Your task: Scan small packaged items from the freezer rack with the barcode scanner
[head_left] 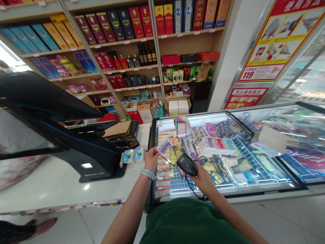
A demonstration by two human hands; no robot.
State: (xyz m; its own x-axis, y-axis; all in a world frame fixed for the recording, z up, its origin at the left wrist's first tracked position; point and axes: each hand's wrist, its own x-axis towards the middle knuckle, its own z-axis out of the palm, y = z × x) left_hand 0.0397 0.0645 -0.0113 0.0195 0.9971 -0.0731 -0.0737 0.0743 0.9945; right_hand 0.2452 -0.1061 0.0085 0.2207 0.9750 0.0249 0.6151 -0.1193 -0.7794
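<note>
Between the fingers of my left hand [151,158] is a small flat purple-and-white packet [164,146], held over the left end of the glass-topped freezer [175,193]. My right hand [203,177] is wrapped round a black barcode scanner [187,164], whose head points up and left toward the packet. A black cable [191,187] loops beneath the scanner across the glass. To the right, a group of similar purple, red and blue packets [218,145] lies on the freezer top. Two blue-and-white packs [133,155] rest on the counter left of my left hand.
A black checkout terminal [99,159] stands on the white counter [63,189]. An opened white box [270,139] sits on the freezer's right part. Shelves [119,42] with boxes and bottles line the back. A person's foot [45,227] shows at lower left.
</note>
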